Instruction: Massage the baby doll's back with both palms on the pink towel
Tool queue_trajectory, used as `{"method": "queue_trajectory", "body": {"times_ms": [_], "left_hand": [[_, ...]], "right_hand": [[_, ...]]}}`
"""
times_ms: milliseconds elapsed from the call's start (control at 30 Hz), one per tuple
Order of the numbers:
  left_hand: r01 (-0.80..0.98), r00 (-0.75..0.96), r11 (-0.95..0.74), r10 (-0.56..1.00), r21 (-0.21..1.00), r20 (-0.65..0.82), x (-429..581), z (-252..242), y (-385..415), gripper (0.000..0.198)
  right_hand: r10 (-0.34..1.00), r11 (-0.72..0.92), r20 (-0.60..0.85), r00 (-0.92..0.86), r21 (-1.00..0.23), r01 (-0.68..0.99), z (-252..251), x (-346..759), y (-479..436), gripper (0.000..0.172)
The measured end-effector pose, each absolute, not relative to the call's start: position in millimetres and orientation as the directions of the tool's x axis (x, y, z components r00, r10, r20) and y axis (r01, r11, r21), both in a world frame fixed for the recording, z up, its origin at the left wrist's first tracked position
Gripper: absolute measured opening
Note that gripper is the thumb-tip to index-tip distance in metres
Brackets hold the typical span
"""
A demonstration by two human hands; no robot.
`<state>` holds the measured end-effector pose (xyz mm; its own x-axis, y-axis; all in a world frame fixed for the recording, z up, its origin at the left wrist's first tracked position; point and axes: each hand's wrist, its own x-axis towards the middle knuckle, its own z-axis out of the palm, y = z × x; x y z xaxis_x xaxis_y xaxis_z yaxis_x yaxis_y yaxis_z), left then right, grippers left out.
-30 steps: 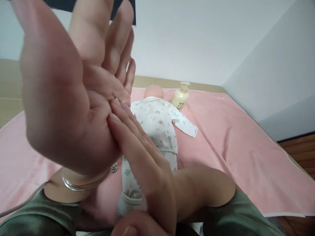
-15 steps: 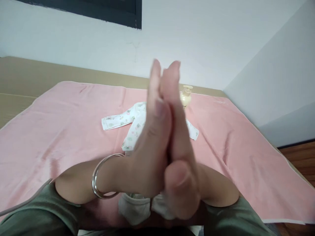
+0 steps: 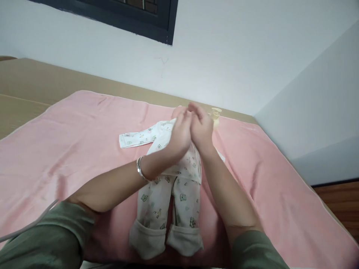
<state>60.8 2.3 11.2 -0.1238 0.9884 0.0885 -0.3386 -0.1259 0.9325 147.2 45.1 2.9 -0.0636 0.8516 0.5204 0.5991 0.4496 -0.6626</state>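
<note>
My left hand (image 3: 181,134) and my right hand (image 3: 202,129) meet palm to palm above a small white pajama top (image 3: 159,142). Their fingers are extended and slightly curved, a bit blurred; no object shows between them. A silver bangle (image 3: 139,168) circles my left wrist. Printed with little animals, the top lies with its left sleeve stretched out, while my hands and right forearm hide much of its other side. Below it lie matching pants (image 3: 183,198) with turned-up plain cuffs. Behind my fingers a rounded skin-toned shape (image 3: 176,111), partly hidden, sits at the collar end.
A pink sheet (image 3: 92,160) with some creases covers the tan surface (image 3: 25,80). A cream pump bottle (image 3: 215,117) stands behind my right hand. White wall (image 3: 224,56) rises at the back, with a dark window frame (image 3: 157,28). A grey cable (image 3: 30,226) runs by my left sleeve.
My joined hands have moved lower and farther from the camera, over the top, and their fingers curve more. The pants have come into fuller view, and the camera view has tilted.
</note>
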Motion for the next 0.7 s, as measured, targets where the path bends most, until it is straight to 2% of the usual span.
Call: {"method": "queue_trajectory", "body": {"times_ms": [133, 233, 500, 700], "left_hand": [[-0.296, -0.376, -0.132, 0.926, 0.946, 0.012, 45, -20, 60, 0.02], [-0.17, -0.437, -0.09, 0.899, 0.981, 0.007, 37, -43, 82, 0.022], [0.174, -0.328, -0.074, 0.936, 0.982, 0.129, 43, -61, 84, 0.02], [0.396, -0.23, -0.098, 0.952, 0.913, 0.202, 46, -66, 85, 0.022]], "right_hand": [[0.881, 0.434, 0.449, -0.15, -0.641, 0.633, -19, 138, 47, 0.048], [0.901, 0.344, 0.428, -0.067, -0.612, 0.712, -33, 138, 52, 0.049], [0.933, 0.225, 0.361, -0.005, -0.571, 0.79, -57, 139, 62, 0.042], [0.926, 0.302, 0.369, -0.082, -0.59, 0.749, -68, 149, 67, 0.051]]}}
